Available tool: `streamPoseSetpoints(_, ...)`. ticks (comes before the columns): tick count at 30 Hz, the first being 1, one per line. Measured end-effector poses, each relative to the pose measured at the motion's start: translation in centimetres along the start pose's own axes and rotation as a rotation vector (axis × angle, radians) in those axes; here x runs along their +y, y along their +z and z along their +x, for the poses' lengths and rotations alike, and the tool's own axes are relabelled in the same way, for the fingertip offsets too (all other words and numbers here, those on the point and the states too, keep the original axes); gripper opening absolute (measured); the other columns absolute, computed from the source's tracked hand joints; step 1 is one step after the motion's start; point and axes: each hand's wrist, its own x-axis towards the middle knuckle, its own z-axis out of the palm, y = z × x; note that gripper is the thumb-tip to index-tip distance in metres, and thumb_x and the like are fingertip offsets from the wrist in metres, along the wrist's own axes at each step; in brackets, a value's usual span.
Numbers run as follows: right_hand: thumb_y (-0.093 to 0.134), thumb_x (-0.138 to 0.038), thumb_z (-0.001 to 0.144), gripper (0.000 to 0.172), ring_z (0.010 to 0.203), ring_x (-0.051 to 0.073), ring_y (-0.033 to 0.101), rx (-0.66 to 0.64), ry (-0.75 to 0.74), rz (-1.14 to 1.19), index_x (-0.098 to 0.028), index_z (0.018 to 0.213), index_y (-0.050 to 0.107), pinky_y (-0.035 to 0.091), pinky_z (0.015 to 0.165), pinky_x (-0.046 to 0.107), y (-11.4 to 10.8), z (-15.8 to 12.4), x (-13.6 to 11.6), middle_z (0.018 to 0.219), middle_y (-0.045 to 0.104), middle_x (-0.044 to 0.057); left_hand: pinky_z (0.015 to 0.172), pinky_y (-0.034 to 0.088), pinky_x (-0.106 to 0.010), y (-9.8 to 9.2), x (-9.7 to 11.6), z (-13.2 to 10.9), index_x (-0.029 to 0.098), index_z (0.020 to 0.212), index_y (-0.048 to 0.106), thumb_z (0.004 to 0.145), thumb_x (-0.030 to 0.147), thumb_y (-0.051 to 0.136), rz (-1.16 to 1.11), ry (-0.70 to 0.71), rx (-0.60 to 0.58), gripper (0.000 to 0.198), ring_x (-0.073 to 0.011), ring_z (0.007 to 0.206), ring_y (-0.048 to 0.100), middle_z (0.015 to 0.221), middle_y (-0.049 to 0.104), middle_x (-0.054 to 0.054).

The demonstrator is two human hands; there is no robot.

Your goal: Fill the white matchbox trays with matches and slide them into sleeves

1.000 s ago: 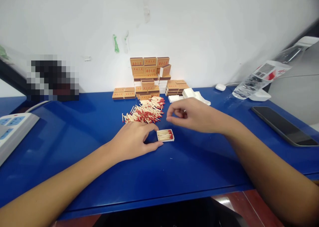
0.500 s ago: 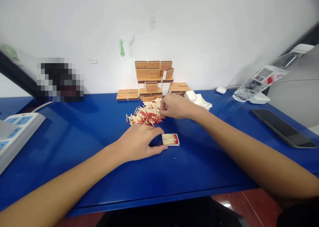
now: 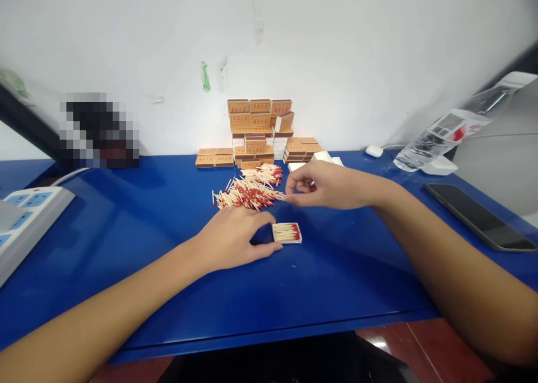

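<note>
A white matchbox tray (image 3: 287,241) filled with red-tipped matches lies on the blue table. My left hand (image 3: 235,237) rests on the table with thumb and forefinger closed on the tray's left end. Behind that hand spreads a loose pile of matches (image 3: 247,193). At the pile's right edge, my right hand (image 3: 321,184) has its thumb and forefinger pinched together on a few matches (image 3: 279,195) that poke out to the left. How many it holds is hidden.
Brown matchboxes (image 3: 251,120) stand stacked against the wall, with flat rows (image 3: 214,157) beside them. White trays (image 3: 321,156) lie partly behind my right hand. A water bottle (image 3: 441,133) and a phone (image 3: 479,216) are at the right, a power strip (image 3: 33,212) at the left.
My right hand has moved right and slightly nearer, from the upper part of the pile to its right edge, with matches showing at its fingertips. The left hand stays on the tray.
</note>
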Motion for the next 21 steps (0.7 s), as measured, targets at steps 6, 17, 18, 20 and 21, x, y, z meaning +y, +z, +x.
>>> streamPoseSetpoints(6,0.068,-0.035,0.089,0.017,0.054,0.010,0.040,-0.111,-0.039,0.049,-0.021,0.078,0.069,0.028,0.053,0.028,1.7,-2.1,-1.6,0.063,0.044,-0.006,0.052,0.032,-0.026,-0.3,0.3,0.4,0.021,0.096,0.070,0.092,0.052,0.067,0.007,-0.019,-0.045,0.032,-0.0126,0.056,0.054,0.067,0.061,0.002)
streamPoseSetpoints(17,0.066,-0.029,0.090,0.011,0.056,0.011,0.044,-0.047,-0.052,-0.013,-0.022,0.081,0.070,0.028,0.056,0.030,2.0,-2.4,-1.3,0.065,0.050,-0.005,0.053,0.031,-0.025,-0.2,0.2,0.4,0.022,0.103,0.072,0.092,0.052,0.067,0.006,-0.018,-0.051,0.032,-0.0131,0.055,0.055,0.065,0.062,0.003)
streamPoseSetpoints(18,0.067,-0.029,0.090,0.011,0.057,0.011,0.045,-0.052,-0.057,-0.018,-0.022,0.081,0.070,0.029,0.056,0.030,2.1,-2.4,-1.4,0.066,0.052,-0.004,0.053,0.031,-0.025,-0.2,0.2,0.5,0.021,0.102,0.072,0.092,0.052,0.067,0.009,-0.024,-0.054,0.032,-0.0132,0.056,0.055,0.066,0.062,0.003)
streamPoseSetpoints(20,0.067,-0.028,0.090,0.012,0.058,0.011,0.047,-0.067,-0.065,-0.041,-0.021,0.080,0.069,0.030,0.057,0.030,2.4,-2.5,-1.8,0.068,0.057,-0.004,0.054,0.031,-0.026,-0.2,0.3,0.5,0.021,0.101,0.072,0.092,0.052,0.067,0.014,-0.036,-0.062,0.032,-0.0136,0.057,0.056,0.067,0.062,0.002)
streamPoseSetpoints(21,0.067,-0.028,0.090,0.013,0.060,0.011,0.048,-0.071,-0.067,-0.056,-0.021,0.079,0.068,0.030,0.058,0.030,2.5,-2.5,-1.9,0.069,0.059,-0.003,0.054,0.031,-0.026,-0.2,0.3,0.5,0.021,0.101,0.072,0.091,0.052,0.067,0.014,-0.041,-0.066,0.033,-0.0137,0.058,0.056,0.067,0.062,0.002)
